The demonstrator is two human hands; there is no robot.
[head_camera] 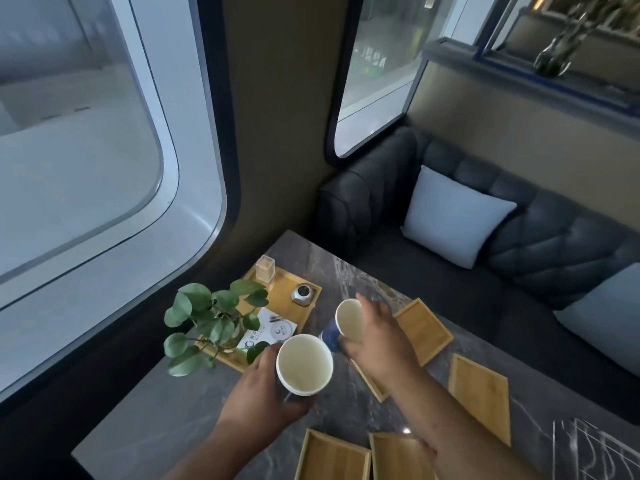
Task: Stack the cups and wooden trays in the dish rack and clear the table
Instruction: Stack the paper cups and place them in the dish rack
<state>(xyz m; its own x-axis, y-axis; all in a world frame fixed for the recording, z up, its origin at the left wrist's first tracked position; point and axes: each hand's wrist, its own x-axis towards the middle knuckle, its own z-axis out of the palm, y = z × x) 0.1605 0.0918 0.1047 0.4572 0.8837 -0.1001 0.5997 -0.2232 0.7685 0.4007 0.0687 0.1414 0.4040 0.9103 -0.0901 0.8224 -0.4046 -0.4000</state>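
A: Marble tabletop [180, 407], hands?
B: Left hand [258, 398] grips a white cup [304, 364], right hand [375, 336] grips a tilted cup [350, 320], both mid-table. Wooden trays [479, 389] lie along right and near edges; dish rack [588, 452] at near right corner.

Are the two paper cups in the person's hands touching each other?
Apart. The head view shows dark table between the left hand's cup and the right hand's cup.
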